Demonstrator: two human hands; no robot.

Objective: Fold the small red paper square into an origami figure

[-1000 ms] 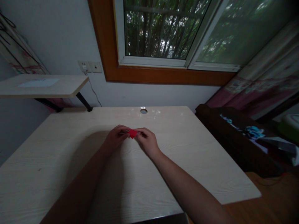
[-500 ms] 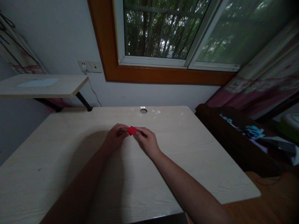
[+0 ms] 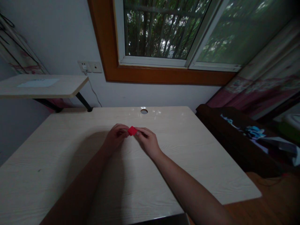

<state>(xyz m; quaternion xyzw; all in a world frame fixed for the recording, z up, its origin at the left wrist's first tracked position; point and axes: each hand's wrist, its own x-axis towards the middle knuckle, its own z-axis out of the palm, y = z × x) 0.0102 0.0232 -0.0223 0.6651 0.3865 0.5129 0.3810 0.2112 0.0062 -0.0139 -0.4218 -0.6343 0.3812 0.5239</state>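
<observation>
A small red piece of folded paper (image 3: pixel 132 130), roughly diamond-shaped from above, is held between my two hands over the middle of the desk. My left hand (image 3: pixel 117 135) pinches its left corner with thumb and fingers. On the opposite corner, my right hand (image 3: pixel 148 139) has its fingertips closed in a pinch. The fingers cover both side corners of the paper. Both forearms reach in from the near edge, and a shadow falls on the desk around the left one.
The pale wooden desk (image 3: pixel 187 162) has a round cable hole (image 3: pixel 144 111) near its back edge. A raised shelf (image 3: pixel 47 89) with a white sheet (image 3: pixel 38 82) stands at the back left. A dark object (image 3: pixel 164 219) shows at the near edge. Cluttered dark furniture (image 3: pixel 234 134) stands right.
Both hands stay almost where they were. The red paper has shifted very slightly between the fingertips.
</observation>
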